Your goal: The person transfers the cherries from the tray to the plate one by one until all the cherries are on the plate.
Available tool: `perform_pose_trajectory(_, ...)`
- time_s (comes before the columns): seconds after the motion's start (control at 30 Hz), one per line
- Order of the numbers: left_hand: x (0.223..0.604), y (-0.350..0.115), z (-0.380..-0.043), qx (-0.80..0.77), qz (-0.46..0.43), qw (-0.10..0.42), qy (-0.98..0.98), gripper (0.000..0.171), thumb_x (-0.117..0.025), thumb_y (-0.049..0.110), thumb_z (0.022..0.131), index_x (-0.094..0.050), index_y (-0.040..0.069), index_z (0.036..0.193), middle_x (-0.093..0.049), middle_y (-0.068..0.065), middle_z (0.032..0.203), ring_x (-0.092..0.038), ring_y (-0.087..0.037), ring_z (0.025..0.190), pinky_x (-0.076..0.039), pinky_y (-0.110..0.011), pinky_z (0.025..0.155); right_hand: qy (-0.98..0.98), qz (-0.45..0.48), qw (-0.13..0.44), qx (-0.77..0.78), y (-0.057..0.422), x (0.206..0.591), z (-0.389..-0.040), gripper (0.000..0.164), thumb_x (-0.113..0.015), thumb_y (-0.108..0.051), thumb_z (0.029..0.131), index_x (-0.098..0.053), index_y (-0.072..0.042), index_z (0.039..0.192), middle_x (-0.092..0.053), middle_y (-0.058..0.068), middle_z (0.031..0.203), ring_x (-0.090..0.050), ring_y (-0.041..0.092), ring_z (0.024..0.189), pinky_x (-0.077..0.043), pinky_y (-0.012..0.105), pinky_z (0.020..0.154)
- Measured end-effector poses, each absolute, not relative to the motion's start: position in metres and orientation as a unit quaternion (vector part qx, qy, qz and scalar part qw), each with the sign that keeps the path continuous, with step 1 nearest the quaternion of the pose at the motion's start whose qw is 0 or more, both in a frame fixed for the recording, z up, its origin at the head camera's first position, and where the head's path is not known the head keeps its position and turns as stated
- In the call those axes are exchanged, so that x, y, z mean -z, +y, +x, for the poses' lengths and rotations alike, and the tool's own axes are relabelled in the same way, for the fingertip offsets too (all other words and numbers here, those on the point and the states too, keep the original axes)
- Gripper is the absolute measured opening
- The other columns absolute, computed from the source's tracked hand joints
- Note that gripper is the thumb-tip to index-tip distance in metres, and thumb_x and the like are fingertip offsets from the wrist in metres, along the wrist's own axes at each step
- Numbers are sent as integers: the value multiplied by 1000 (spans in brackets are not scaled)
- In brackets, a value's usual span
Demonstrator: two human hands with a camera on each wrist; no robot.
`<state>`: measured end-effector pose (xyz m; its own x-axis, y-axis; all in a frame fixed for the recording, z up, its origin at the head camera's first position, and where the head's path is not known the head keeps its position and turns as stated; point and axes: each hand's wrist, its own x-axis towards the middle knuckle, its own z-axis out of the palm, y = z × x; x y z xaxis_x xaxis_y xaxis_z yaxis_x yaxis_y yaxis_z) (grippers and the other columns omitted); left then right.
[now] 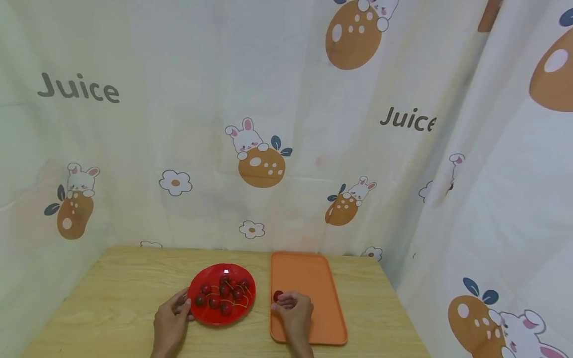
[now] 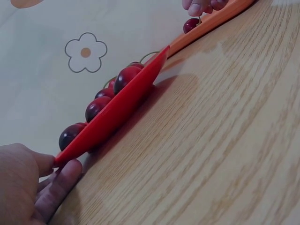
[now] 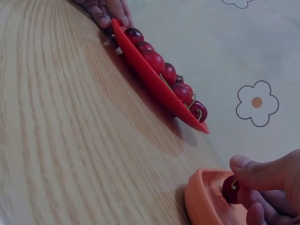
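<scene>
My left hand [image 1: 171,318] grips the left rim of a round red plate [image 1: 218,318], thumb above and fingers underneath, as the left wrist view shows. Several dark red cherries [image 1: 214,302] with thin green stems lie on the plate. Over the left side of an orange tray [image 1: 304,273], my right hand [image 1: 295,311] pinches a single cherry [image 3: 231,189] by its stem. That cherry hangs low inside the tray, close to its near-left wall. Its stem [image 2: 200,19] runs up to the fingertips in the left wrist view.
Plate and tray stand side by side on a light wooden table [image 1: 134,278], with a narrow strip of wood between them. A patterned curtain [image 1: 201,149] with rabbits, fruit and flowers hangs behind the table and along its sides.
</scene>
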<state>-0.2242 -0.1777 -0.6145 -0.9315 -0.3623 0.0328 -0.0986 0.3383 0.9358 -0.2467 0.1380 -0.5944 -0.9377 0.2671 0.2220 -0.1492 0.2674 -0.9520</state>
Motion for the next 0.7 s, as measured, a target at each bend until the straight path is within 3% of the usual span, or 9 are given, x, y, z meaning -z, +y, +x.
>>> perform_pose_trajectory(0.7, 613, -178, -222, 558, 134, 120, -810, 44, -59, 3, 111, -56, -4, 154, -66, -37, 139, -76, -15, 73, -59, -19, 63, -763, -90, 194, -610, 149, 594, -248, 17, -94, 7, 76, -83, -1, 86, -81, 11, 80, -74, 12, 66, -62, 20, 61)
